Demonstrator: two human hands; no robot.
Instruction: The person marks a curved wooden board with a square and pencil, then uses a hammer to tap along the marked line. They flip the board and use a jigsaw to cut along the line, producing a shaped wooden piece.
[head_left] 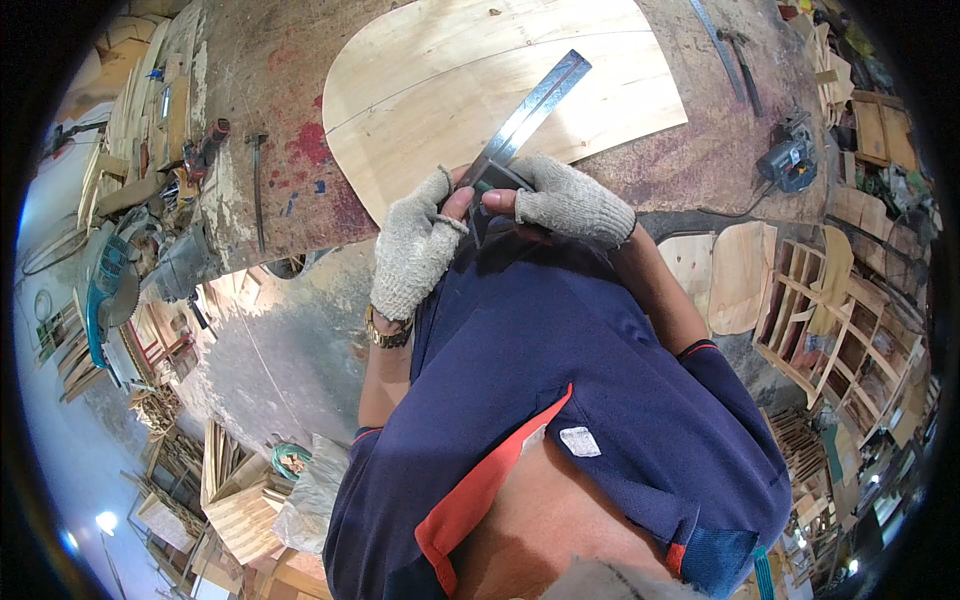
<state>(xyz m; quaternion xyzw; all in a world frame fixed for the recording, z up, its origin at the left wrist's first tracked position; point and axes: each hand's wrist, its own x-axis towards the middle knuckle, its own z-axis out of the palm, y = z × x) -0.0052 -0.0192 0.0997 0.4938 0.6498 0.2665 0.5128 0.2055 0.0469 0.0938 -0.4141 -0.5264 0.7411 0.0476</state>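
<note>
A combination square, with a slotted steel blade [536, 105] and a dark head, is held between my two hands close to my body, at the near edge of the workbench. My left hand [415, 245], in a fingerless grey knit glove, is closed on the lower end of the blade, thumb on top. My right hand [575, 203], gloved alike, grips the head of the square. The blade points away to the right, over a pale plywood panel [420, 95] with rounded corners. A thin curved line crosses the panel.
On the worn workbench [265, 60] lie a hammer [742, 70], a steel ruler [715, 45] and a corded power tool [787, 155] at right. A dark metal bar [257, 190] and a drill [208, 145] lie left. A teal circular saw [115, 285] stands further left.
</note>
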